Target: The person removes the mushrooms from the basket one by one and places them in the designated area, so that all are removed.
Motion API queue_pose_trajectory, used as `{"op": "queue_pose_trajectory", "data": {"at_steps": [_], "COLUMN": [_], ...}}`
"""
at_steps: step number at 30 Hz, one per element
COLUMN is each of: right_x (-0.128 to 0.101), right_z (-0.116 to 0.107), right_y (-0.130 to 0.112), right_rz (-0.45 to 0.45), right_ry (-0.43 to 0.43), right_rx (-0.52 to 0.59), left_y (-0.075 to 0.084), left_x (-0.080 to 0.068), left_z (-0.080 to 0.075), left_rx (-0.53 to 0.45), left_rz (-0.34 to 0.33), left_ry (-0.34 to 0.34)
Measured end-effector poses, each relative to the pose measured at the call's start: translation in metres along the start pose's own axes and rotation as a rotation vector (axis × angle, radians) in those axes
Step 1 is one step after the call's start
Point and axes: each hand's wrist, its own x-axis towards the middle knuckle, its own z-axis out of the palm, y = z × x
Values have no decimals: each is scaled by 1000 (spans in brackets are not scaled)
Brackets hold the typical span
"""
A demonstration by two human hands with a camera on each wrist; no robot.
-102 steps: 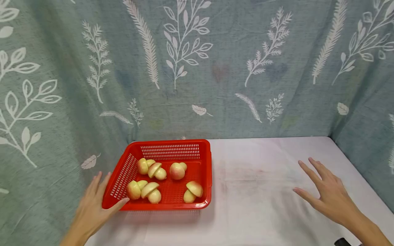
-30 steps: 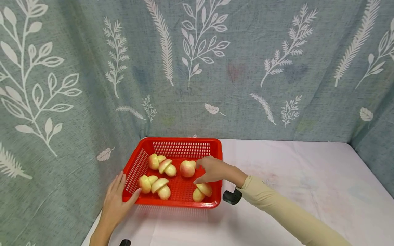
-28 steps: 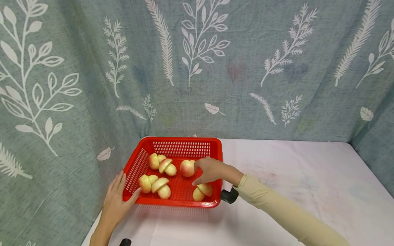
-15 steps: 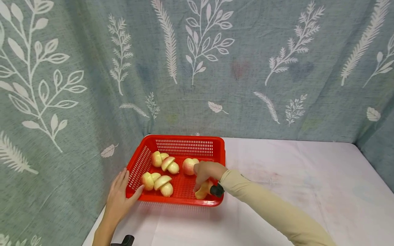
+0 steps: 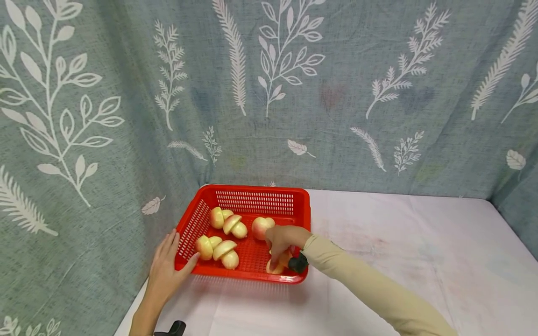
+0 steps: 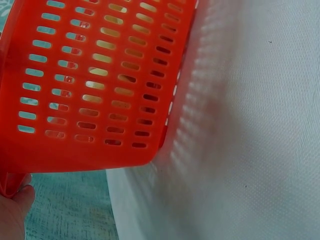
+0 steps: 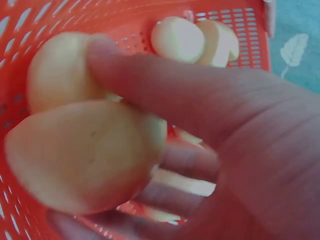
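Note:
A red perforated plastic basket (image 5: 244, 275) holds several mushroom-shaped pieces, pale yellow with a pink blush. My left hand (image 5: 166, 268) rests at its front left corner, thumb over the front rim and straight fingers along the left side. At the front right inside the basket, my right hand (image 5: 286, 239) holds one mushroom (image 7: 85, 155), partly hidden by the hand in the head view. In the right wrist view the thumb presses on one end of it and the fingers reach round behind. Another mushroom (image 5: 260, 227) lies just beyond the right hand.
Two mushrooms lie together at the back left, one being this mushroom (image 5: 235, 226), with two more in front, such as this mushroom (image 5: 227, 254). A white-covered table (image 5: 378, 242) extends right of the basket. Patterned green curtains (image 5: 252, 93) stand behind and at the sides.
My right hand has come from over the table at the right into the basket, then down onto the front right mushroom. My left hand stays at the basket corner.

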Motion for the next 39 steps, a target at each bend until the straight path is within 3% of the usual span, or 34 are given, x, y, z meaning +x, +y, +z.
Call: {"op": "queue_pose_trajectory", "data": {"at_steps": [9, 16, 28, 39], "right_x": [-14, -32, -58, -73], "right_z": [-14, -31, -53, -65], "right_y": [12, 23, 40, 61], "right_rz": [-275, -424, -520, -548], "right_ry": [104, 194, 335, 357], "right_rx": [136, 207, 229, 276], "left_y": [-1, 0, 0, 3], "left_x": [-1, 0, 0, 0], "left_z": [1, 2, 2, 1], "left_rx": [-2, 2, 9, 7], "left_rz": [-4, -10, -31, -27], "left_ry": [7, 4, -2, 9]}}
